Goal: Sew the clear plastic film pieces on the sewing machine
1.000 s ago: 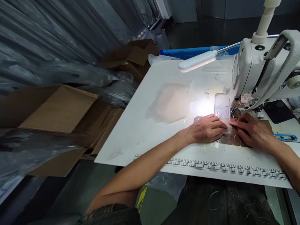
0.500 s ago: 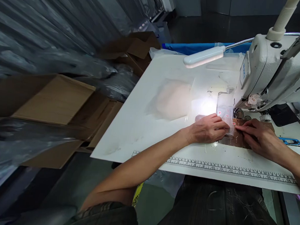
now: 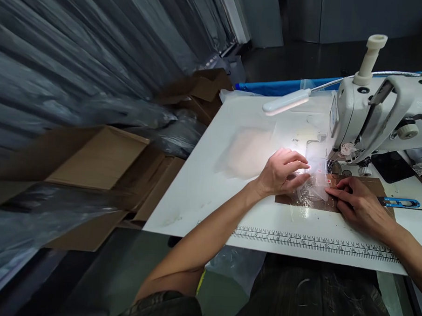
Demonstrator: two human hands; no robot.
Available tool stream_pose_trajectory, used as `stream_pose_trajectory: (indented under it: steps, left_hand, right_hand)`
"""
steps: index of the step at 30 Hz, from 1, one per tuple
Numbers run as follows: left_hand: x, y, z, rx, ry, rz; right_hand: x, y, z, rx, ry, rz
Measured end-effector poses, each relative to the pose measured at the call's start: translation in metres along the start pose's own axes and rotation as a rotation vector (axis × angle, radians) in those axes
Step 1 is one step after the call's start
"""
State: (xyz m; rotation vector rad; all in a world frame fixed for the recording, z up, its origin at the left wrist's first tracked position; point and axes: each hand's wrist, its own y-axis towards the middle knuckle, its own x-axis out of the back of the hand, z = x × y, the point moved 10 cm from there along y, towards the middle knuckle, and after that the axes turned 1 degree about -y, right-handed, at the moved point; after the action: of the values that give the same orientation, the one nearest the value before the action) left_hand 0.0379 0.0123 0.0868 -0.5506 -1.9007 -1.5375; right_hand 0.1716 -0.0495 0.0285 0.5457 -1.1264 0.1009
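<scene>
White sewing table (image 3: 209, 195) with a printed ruler (image 3: 312, 242) along the near edge, cardboard boxes (image 3: 102, 158) and plastic sheeting to the left, white sewing machine (image 3: 377, 114) with a lit lamp (image 3: 286, 101) at right. Left hand (image 3: 283, 173), fingers curled, pinches a clear plastic piece (image 3: 312, 188) lying on a brown patch (image 3: 331, 198) just in front of the needle. Right hand (image 3: 359, 206) lies flat, fingers extended, pressing the piece's right edge; blue snips (image 3: 401, 202) just beside it.

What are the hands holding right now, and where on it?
The left hand pinches the clear plastic piece at its left edge; the right hand presses its right edge flat on the brown sheet.
</scene>
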Motion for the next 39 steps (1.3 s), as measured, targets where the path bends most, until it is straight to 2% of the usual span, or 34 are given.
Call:
stream_pose_trajectory:
  steps: [3,6,10,20,28,34,39]
  left_hand:
    - [-0.003,0.002,-0.005,-0.026,-0.016,0.019]
    - [-0.027,-0.001,-0.016,-0.089,0.029,0.172]
    - [-0.052,-0.009,-0.016,-0.09,0.11,0.345]
    - [-0.059,-0.017,-0.01,-0.073,0.019,0.386]
    - [-0.058,-0.019,-0.009,-0.061,-0.014,0.363]
    - [-0.056,-0.009,-0.014,-0.029,0.18,0.355]
    - [-0.067,-0.008,-0.02,-0.051,0.348,0.469]
  right_hand:
    - [0.003,-0.001,0.003,0.019,-0.001,-0.047]
    - [0.005,-0.001,0.006,0.034,-0.007,-0.066]
    - [0.001,-0.002,0.004,0.014,-0.013,-0.027]
    - [0.002,-0.002,0.006,0.047,-0.041,-0.034]
    - [0.002,-0.002,0.005,0.027,-0.035,-0.017]
    - [0.001,-0.001,0.008,0.044,-0.055,-0.011]
    - [0.002,-0.001,0.01,0.053,-0.057,-0.024]
